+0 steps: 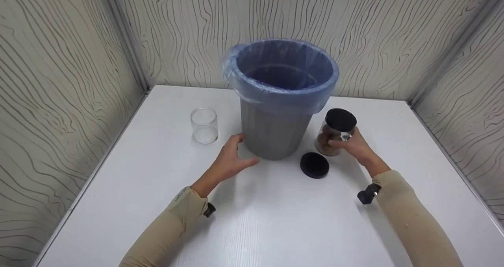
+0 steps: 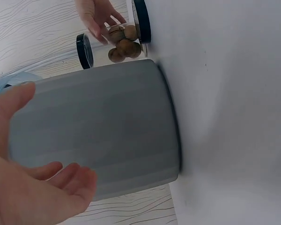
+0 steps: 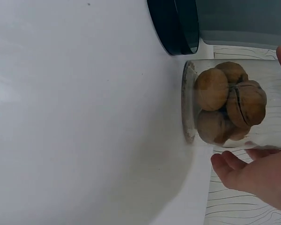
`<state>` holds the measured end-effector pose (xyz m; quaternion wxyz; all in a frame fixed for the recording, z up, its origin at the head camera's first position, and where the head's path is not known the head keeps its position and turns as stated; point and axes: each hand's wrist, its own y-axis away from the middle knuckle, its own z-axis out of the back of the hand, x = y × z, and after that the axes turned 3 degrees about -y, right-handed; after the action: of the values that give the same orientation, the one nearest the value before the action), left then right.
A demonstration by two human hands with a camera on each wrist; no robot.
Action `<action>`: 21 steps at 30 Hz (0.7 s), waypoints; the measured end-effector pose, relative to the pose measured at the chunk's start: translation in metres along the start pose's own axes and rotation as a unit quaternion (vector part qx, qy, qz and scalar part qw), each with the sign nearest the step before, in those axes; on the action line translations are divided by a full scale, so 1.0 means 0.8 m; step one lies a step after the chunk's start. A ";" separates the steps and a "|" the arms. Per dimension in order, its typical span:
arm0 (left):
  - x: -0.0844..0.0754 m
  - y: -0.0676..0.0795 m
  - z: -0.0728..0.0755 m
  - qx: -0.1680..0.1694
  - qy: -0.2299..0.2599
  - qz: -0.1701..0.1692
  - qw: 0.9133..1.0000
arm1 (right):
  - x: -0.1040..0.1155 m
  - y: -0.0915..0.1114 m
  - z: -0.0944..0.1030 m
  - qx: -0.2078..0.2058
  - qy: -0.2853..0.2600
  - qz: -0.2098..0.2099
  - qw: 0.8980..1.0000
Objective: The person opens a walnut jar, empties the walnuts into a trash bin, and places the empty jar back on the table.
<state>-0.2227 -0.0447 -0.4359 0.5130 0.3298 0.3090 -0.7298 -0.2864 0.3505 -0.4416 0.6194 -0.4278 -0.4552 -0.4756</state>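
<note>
My left hand is at the lower left side of a grey bin, thumb and fingers spread apart with nothing between them. In the left wrist view, the left hand appears in front of the bin's wall; contact cannot be made out. At the right, my right hand is around a clear jar with a black lid. Several walnuts lie inside this upright jar. In the right wrist view, the fingers are beside the jar, with a small gap at their tips.
A loose black lid lies between bin and jar. Left of the bin stands a clear jar without a lid. A blue bag lines the bin and folds over its rim. Patterned walls enclose the white table.
</note>
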 end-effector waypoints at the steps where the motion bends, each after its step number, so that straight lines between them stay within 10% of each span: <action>1: 0.000 0.001 -0.003 0.006 0.002 0.000 1.000 | -0.008 -0.003 0.001 0.002 -0.009 0.010 1.000; 14: -0.008 0.007 -0.025 0.055 0.006 -0.008 0.998 | -0.035 -0.022 0.012 0.001 -0.005 0.039 0.999; 21: -0.013 0.006 -0.027 0.066 0.004 -0.014 0.998 | -0.003 -0.006 0.009 -0.022 0.042 -0.022 0.999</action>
<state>-0.2123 -0.0233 -0.4412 0.4785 0.3614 0.2670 -0.7544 -0.2929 0.3569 -0.4423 0.6178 -0.4111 -0.4273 -0.5165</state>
